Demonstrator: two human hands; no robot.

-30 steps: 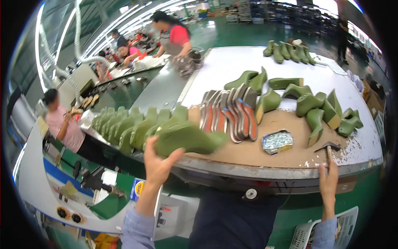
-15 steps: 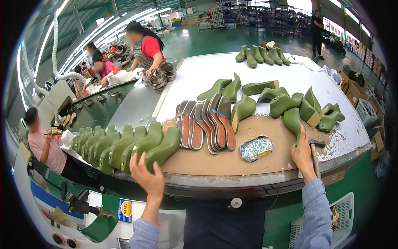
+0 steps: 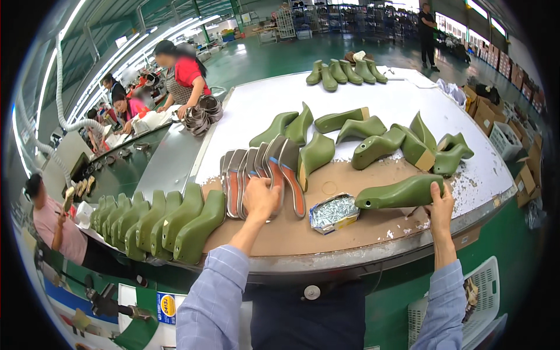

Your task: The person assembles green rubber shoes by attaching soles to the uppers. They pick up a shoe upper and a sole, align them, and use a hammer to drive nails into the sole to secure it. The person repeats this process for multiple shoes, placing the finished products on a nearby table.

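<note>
The right hand is holding a green last by its right end, its grip closing thumb and fingers around it. The last is lying nearly level over the right part of the cardboard, its holed end pointing left toward a box of nails. The left hand is reaching onto a fanned stack of insoles, grey with orange-red strips. Its grip is partly curling, the fingers touching the stack; whether it is pinching one, one cannot tell.

To the left, a row of lasts is standing along the near edge of the table. More loose lasts are lying beyond the box, and a small group is standing near the far edge. At the lower right, a white basket is sitting below the table. Across the table's left corner, a co-worker in red is handling a brown bundle.
</note>
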